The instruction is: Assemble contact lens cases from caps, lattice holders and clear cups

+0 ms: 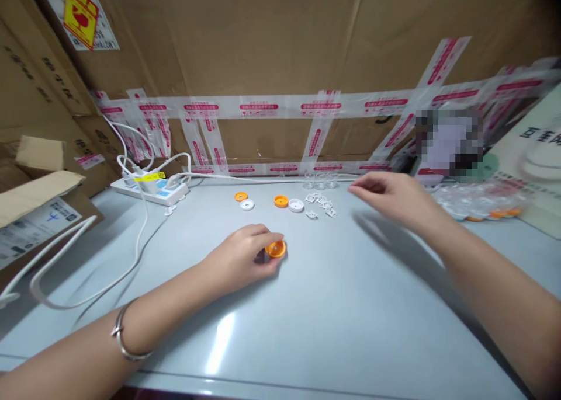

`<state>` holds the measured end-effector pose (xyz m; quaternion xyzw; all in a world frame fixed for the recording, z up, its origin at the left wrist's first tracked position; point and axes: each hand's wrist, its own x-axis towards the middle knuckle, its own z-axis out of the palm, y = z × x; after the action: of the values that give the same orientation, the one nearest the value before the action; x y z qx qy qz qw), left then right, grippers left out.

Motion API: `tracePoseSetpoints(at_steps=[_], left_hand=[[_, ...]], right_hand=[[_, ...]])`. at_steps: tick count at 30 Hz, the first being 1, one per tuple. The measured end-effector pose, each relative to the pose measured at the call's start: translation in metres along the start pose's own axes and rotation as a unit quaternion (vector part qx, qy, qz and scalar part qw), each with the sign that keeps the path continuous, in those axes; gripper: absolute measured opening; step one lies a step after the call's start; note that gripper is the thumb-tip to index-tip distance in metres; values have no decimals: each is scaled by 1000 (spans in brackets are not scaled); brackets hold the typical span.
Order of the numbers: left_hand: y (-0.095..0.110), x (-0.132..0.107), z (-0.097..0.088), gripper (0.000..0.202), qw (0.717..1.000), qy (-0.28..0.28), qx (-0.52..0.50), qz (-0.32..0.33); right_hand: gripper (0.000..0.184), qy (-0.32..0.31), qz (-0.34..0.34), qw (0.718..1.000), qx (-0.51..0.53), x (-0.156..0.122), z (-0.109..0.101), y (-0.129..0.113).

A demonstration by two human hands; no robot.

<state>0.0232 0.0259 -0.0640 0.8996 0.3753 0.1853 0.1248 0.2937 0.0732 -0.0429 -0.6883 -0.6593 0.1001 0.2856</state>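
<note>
Between the thumb and fingers of my left hand [249, 251] is a small round orange cup [276, 249], low over the middle of the table. My right hand [390, 195] is raised to the right of several small clear cups [320, 181], its fingertips drawn together; I cannot make out whether anything is in them. Small white plastic pieces [323, 202] lie in a loose group left of that hand. Farther left sit an orange ring-like part [281, 201] beside a white round part [295, 205], then a flat orange disc [241, 197] touching a white disc [247, 205].
A white power strip [151, 191] with plugs and trailing cables stands at the back left, near an open cardboard box [39, 213]. A large taped carton [263, 49] walls off the back. Clear plastic-wrapped parts [482, 201] lie at the right by a printed sheet [534, 160].
</note>
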Motion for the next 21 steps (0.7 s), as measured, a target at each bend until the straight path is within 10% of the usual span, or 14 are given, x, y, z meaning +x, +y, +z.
tracePoseSetpoints(at_steps=[8,18,21], left_hand=[[-4,-4,-2,41,1000,-4,3,2],[-2,-5,-17,36,995,99,-6,13],[1,-7,-22,30,987,152,-43,40]], right_hand=[[21,-65,35,980,-186,28,4,63],[22,36,27,989,-140,13,-8,35],[27,80,18,995,62,-2,-8,2]])
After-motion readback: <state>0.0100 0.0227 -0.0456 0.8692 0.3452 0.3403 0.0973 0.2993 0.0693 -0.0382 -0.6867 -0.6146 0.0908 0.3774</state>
